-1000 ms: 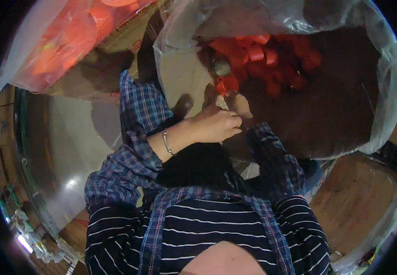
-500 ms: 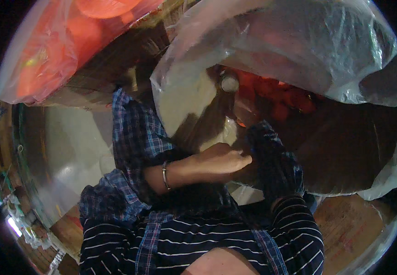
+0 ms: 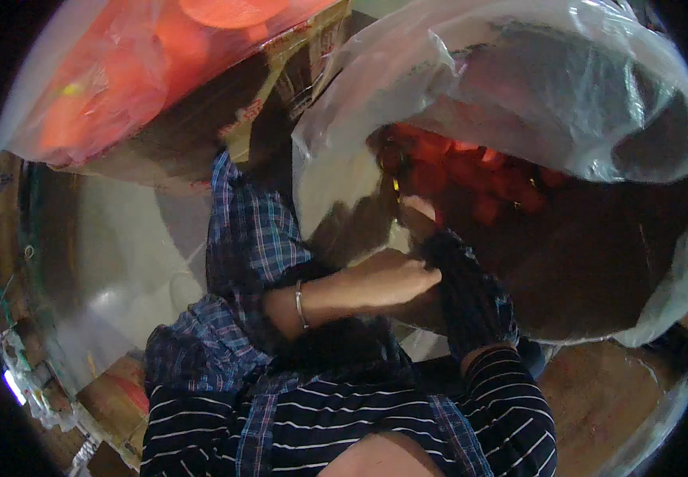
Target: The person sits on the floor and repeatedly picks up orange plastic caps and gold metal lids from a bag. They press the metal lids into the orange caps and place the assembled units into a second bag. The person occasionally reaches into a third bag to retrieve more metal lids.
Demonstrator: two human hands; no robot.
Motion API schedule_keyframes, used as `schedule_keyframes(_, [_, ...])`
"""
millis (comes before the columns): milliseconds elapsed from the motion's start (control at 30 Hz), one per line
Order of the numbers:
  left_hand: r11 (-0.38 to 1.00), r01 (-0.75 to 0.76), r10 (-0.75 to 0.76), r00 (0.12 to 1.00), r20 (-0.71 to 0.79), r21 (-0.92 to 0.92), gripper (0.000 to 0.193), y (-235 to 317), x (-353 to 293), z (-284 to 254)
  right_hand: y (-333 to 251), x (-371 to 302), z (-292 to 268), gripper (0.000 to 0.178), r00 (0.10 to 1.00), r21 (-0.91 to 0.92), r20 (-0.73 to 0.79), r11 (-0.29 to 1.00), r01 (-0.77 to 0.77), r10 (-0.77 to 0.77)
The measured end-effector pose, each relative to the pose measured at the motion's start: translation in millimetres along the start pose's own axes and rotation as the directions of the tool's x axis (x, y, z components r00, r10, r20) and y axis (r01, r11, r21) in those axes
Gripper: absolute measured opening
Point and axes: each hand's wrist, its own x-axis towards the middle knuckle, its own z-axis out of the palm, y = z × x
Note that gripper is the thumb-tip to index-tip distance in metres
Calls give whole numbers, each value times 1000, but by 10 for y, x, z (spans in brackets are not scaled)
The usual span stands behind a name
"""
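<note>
Low in front of my body, my left hand [image 3: 402,275] is curled closed, its knuckles up, beside the plaid sleeve cover [image 3: 471,286] of my right arm. What its fingers hold, if anything, is hidden. My right hand [image 3: 419,215] reaches over the opening of a plastic-lined container [image 3: 590,262], its fingers bent and partly in shadow. Just past it are a small yellow strip [image 3: 396,188] and a dark round thing [image 3: 392,157], too dim to name. Several red-orange pieces [image 3: 487,183] lie inside the container. A bracelet [image 3: 299,306] circles my left wrist.
Clear plastic sheeting [image 3: 535,103] drapes over the container's far side. At the far left stands a cardboard box [image 3: 177,147] with bright orange things [image 3: 137,71] under plastic. Pale floor [image 3: 133,270] shows at left, brown cardboard [image 3: 598,389] at near right.
The view has shifted slightly. My right hand has drawn a little nearer to me, and the pale round face beyond it no longer shows. My left hand stays closed by the right sleeve.
</note>
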Motion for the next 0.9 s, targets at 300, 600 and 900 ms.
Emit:
schedule_keyframes(300, [969, 241, -245, 959, -141, -50, 27, -69, 16, -69, -49, -1387, -835, 29, 950, 457, -186, 878, -141, 249])
schedule_keyframes(600, [482, 34, -93, 996, -12, -875, 77, 520, -356, 209, -714, -2829, -2175, 17, 836, 764, -297, -411, 498, 462])
schedule_keyframes(900, [806, -75, -148, 935, -322, -587, 87, 878, -666, 403, -943, -2974, -1979, 24, 864, 793, -276, -408, 452, 420])
